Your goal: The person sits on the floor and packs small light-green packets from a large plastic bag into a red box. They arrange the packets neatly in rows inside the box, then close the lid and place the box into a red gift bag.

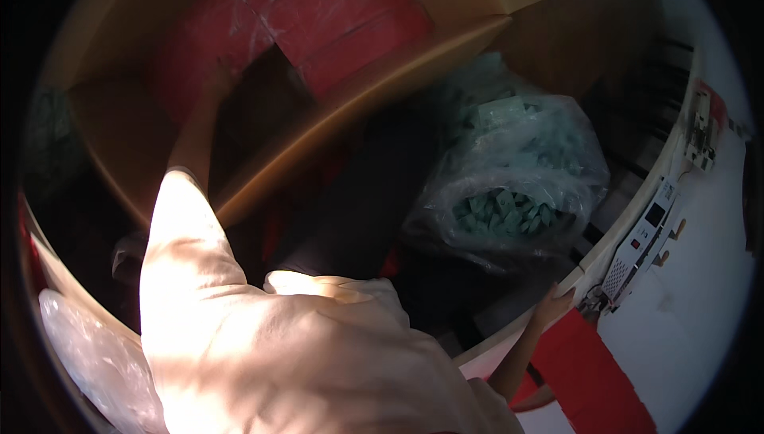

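Deep inside a cardboard box (382, 85), my left hand (221, 79) is at the edge of red flat packs (358, 22) with a shiny, film-like surface. It is dim and blurred, so whether its fingers grip a pack cannot be made out. My right hand (554, 306) rests at the rim of a white table (668, 326), thumb and fingers apart, with nothing seen in it. Just below that hand, a red sheet or stack (591, 368) lies on the table, beside a white machine with a control panel (641, 243).
A clear plastic bag (573, 153) full of small green pieces (507, 210) stands between the box and the table. Another clear plastic bag (101, 362) lies at the lower left. A small metal device (701, 135) is on the table's far part.
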The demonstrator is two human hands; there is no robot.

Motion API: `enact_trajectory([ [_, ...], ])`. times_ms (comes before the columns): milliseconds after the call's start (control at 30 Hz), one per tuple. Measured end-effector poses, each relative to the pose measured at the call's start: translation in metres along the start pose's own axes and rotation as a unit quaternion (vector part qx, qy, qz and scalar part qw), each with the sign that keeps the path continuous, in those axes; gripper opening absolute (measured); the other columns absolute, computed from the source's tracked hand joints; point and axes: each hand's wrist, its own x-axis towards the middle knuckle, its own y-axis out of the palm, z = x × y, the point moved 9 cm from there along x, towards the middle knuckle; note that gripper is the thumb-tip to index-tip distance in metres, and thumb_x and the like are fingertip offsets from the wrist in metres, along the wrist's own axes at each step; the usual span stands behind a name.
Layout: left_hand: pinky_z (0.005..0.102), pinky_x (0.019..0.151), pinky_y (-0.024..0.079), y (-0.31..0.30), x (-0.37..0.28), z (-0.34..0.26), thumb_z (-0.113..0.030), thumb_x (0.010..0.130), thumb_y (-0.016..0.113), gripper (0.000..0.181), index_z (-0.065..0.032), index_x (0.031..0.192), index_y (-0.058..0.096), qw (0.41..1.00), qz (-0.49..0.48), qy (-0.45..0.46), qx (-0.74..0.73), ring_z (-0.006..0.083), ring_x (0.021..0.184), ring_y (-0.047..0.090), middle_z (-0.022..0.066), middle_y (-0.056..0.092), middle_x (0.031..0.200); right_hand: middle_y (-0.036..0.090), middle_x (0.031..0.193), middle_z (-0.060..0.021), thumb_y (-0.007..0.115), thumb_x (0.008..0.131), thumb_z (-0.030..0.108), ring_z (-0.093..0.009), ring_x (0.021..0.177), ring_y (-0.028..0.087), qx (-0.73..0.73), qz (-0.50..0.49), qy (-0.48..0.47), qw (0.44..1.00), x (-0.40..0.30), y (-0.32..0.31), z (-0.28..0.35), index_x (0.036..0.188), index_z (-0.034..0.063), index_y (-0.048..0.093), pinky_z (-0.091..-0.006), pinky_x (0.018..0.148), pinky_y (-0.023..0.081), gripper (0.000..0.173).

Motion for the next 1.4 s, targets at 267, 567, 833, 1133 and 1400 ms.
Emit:
enact_trajectory([
  [267,0.0523,0.101,0.035,-0.044,0.029,-0.045,-0.058,0.060,0.075,0.112,-0.0036,0.140,0.019,0.991,0.047,-0.073,0.100,0.0407,0.124,0.037,0.0213,0.035,0.135,0.042,0.131,-0.0285,0.057,0.088,0.039,-0.044,0.117,0.044,-0.001,0.032,0.050,0.998,0.003,0.001,-0.009,0.137,-0.0041,0.033,-0.0509,0.096,0.039,0.070],
  [567,0.0500,0.100,0.034,-0.037,-0.012,-0.070,-0.045,0.057,0.080,0.111,-0.0146,0.144,0.018,0.987,-0.112,-0.012,0.111,0.0362,0.119,0.041,0.0157,0.036,0.135,0.045,0.129,-0.0271,0.056,0.088,0.040,-0.042,0.116,0.047,-0.028,0.034,0.016,0.999,0.000,0.002,-0.003,0.135,-0.0039,0.034,-0.0509,0.094,0.040,0.068],
  [833,0.0490,0.094,0.037,-0.053,-0.051,-0.095,-0.027,0.064,0.075,0.099,-0.0155,0.145,0.020,0.995,-0.047,-0.046,0.080,0.0332,0.109,0.047,0.0129,0.046,0.116,0.044,0.131,-0.0252,0.060,0.088,0.030,-0.042,0.116,0.046,-0.035,-0.002,0.005,0.999,0.002,0.002,-0.007,0.134,-0.0034,0.036,-0.0474,0.096,0.039,0.062],
  [1133,0.0461,0.098,0.032,-0.251,-0.161,-0.132,-0.016,0.057,0.077,0.099,-0.0083,0.141,0.026,0.984,-0.127,0.110,-0.056,0.0364,0.111,0.041,0.0174,0.045,0.116,0.047,0.129,-0.0254,0.059,0.089,0.024,-0.041,0.117,0.046,-0.004,-0.067,-0.032,0.997,-0.009,-0.003,-0.011,0.131,-0.0061,0.039,-0.0459,0.098,0.038,0.055],
  [1400,0.0446,0.106,0.026,-0.476,-0.295,-0.202,-0.032,0.059,0.080,0.110,-0.0038,0.144,0.016,0.875,-0.310,0.249,-0.277,0.0302,0.128,0.031,0.0161,0.030,0.137,0.047,0.131,-0.0193,0.053,0.093,0.017,-0.029,0.121,0.047,0.357,-0.091,0.005,0.930,-0.008,-0.044,0.033,0.131,0.0004,0.045,-0.0356,0.101,0.037,0.042],
])
